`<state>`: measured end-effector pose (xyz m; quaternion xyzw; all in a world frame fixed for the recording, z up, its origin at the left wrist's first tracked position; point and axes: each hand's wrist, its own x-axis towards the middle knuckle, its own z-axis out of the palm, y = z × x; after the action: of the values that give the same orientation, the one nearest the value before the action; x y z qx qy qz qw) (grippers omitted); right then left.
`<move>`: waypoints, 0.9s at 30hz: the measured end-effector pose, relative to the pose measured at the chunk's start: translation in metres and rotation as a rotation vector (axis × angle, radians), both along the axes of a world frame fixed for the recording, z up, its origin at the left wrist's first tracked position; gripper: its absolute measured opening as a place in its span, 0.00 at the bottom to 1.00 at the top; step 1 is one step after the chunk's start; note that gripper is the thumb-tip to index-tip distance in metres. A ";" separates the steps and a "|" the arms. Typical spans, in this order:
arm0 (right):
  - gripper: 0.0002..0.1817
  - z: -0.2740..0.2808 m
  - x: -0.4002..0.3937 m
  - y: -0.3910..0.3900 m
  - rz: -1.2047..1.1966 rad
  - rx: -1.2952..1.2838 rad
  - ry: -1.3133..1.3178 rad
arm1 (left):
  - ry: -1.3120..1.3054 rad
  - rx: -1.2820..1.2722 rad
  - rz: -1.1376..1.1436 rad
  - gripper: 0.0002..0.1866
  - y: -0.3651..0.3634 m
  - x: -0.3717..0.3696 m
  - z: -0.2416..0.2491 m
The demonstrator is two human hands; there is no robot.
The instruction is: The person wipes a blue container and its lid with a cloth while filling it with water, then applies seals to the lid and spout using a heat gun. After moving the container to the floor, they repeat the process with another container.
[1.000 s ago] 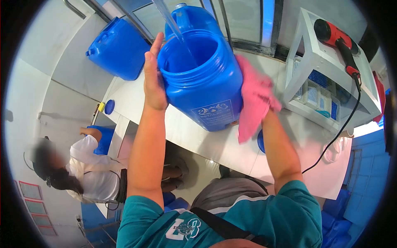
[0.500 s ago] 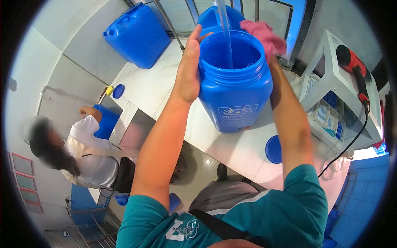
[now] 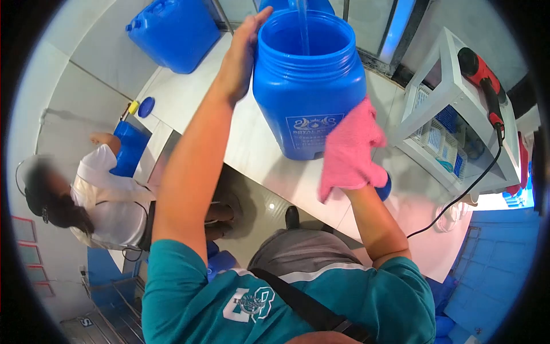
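A blue plastic jug (image 3: 303,94) with a wide threaded mouth and white printing stands upright on the white counter. A stream of water (image 3: 303,31) falls into its open mouth. My left hand (image 3: 239,60) lies along the jug's left side, fingers stretched out and pointing up. Over my right hand is a pink cloth (image 3: 354,146), held against the lower right front of the jug; the cloth hides those fingers. Partly behind my right wrist a round blue lid (image 3: 385,186) lies on the counter.
A large blue jerrycan (image 3: 175,34) stands at the back left, near another blue lid (image 3: 146,107). On the right, a white shelf unit (image 3: 452,114) carries a red and black heat gun (image 3: 483,80) with a hanging cord. A person (image 3: 114,195) works at the left beside a blue container (image 3: 129,146).
My right hand has brought the pink cloth from behind the jug's rim down to its lower front. My left hand stays at the jug's side. The view has shifted slightly.
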<state>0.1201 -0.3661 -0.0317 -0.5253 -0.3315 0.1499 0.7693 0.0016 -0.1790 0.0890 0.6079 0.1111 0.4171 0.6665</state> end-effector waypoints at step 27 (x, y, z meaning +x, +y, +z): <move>0.15 -0.002 0.028 -0.009 0.492 -0.191 -0.024 | -0.039 0.050 0.000 0.31 0.029 0.010 -0.033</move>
<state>0.1485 -0.3754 -0.0334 -0.5009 -0.4426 0.3568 0.6527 0.0113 -0.1503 0.0559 0.6161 0.0876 0.4314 0.6532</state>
